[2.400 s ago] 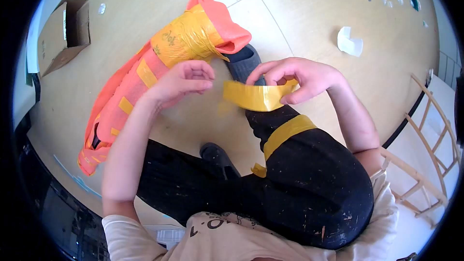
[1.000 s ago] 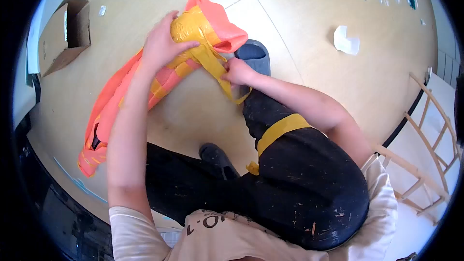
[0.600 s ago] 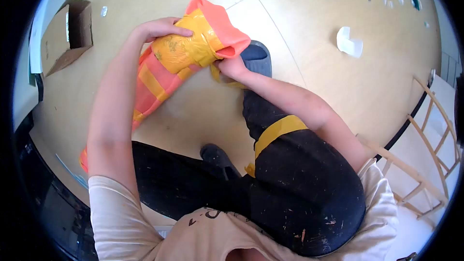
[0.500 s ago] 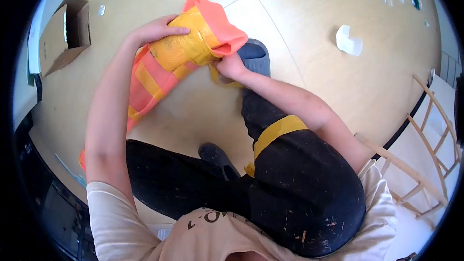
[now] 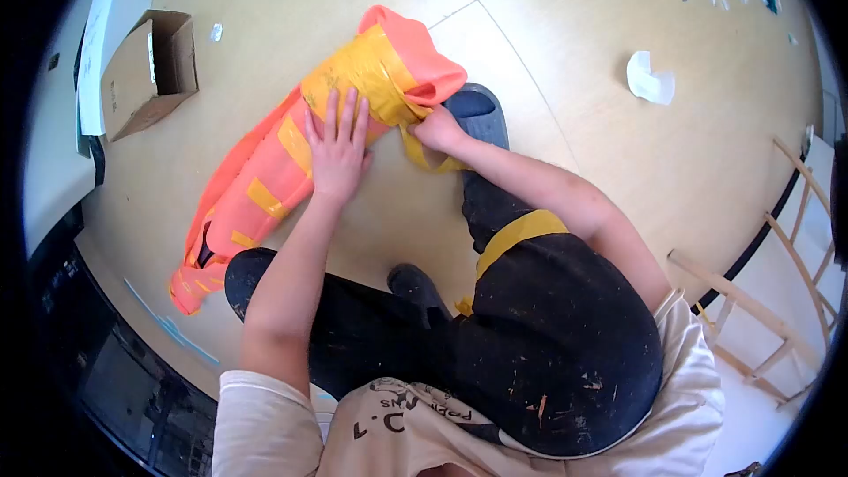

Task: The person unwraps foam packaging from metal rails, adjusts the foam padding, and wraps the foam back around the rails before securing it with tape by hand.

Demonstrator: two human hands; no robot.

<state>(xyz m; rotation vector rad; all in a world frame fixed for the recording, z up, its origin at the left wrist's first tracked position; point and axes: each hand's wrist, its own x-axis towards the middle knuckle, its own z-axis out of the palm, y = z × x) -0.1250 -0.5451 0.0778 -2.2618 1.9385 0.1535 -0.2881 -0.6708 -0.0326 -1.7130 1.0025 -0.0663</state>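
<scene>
A long bundle of orange fabric lies slantwise on the floor, with yellow tape wrapped broadly around its upper end. Shorter yellow strips cross it lower down. My left hand rests on the bundle just below the wrapped band, its fingers stretched out and spread. At the right edge of the band, my right hand is closed on a loose length of the yellow tape that hangs in a loop under it. A loose flap of orange fabric sticks out above that hand. The right fingertips are partly hidden.
An open cardboard box stands at upper left. A white plastic piece lies on the floor to the right. A wooden frame is at far right. A yellow band circles my right knee, above a dark slipper.
My left hand has moved from the band's upper left side down to its lower edge, fingers now spread. My right hand stays at the tape. More of the bundle's lower end shows.
</scene>
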